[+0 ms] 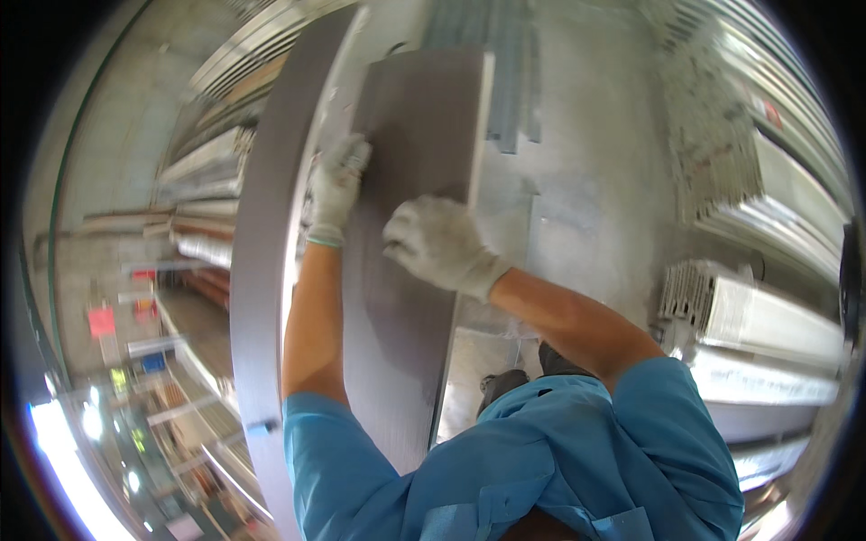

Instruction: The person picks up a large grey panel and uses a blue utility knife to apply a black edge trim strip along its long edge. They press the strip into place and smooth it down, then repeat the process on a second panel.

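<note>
A long grey-brown panel [406,135] lies lengthwise in front of me, its pale edge showing on the right. At its left long edge is my left hand [336,187], in a whitish glove, with the fingers closed at that edge. My right hand [437,243], gloved too, is over the middle of the panel with its fingers curled together. Whatever those fingers hold, if anything, is hidden and slightly blurred. A second long grey panel [271,198] runs alongside on the left, with a narrow gap between the two.
A small blue piece [262,427] sits on the left panel's near part. Grey metal lengths [469,27] lie on the concrete floor [595,180] beyond. Stacked pale profiles [767,311] line the right side. Racks with long stock [212,167] stand at left.
</note>
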Available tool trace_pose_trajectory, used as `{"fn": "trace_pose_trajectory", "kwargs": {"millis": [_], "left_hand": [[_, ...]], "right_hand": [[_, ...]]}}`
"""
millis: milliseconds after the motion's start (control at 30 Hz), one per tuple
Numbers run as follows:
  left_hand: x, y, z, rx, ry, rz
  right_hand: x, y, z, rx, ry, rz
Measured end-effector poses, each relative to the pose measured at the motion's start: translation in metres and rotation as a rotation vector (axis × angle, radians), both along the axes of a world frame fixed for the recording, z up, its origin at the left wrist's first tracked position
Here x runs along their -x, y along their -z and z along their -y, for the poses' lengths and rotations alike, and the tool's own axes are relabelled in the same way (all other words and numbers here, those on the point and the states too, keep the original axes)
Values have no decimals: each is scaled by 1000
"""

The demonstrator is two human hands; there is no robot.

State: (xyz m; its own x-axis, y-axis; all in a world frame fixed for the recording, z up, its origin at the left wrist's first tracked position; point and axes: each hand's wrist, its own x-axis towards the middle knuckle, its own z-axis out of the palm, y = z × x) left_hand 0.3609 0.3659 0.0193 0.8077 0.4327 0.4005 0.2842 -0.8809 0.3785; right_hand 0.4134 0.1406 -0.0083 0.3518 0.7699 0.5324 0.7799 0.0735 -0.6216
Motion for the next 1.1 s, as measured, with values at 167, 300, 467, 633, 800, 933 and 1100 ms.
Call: {"fn": "trace_pose_trajectory", "kwargs": {"millis": [167,300,467,633,800,933,1100], "left_hand": [[178,-18,91,252,16,-30],[324,-26,187,53,-195,-216],[477,-32,337,189,-839,-243],[571,-13,479,163,-1546,-142],[550,20,563,-165,-2378,449],[520,44,565,-71,-2372,1463],[525,55,538,64,-1550,2087]], "right_hand": [[4,-6,8,1,-20,16],[6,-18,13,147,-83,32],[47,-46,-9,203,-322,785],[194,-26,-45,157,-906,815],[352,-23,-72,389,-1217,791],[444,-27,-69,469,-1409,705],[507,-18,-59,484,-1496,698]]}}
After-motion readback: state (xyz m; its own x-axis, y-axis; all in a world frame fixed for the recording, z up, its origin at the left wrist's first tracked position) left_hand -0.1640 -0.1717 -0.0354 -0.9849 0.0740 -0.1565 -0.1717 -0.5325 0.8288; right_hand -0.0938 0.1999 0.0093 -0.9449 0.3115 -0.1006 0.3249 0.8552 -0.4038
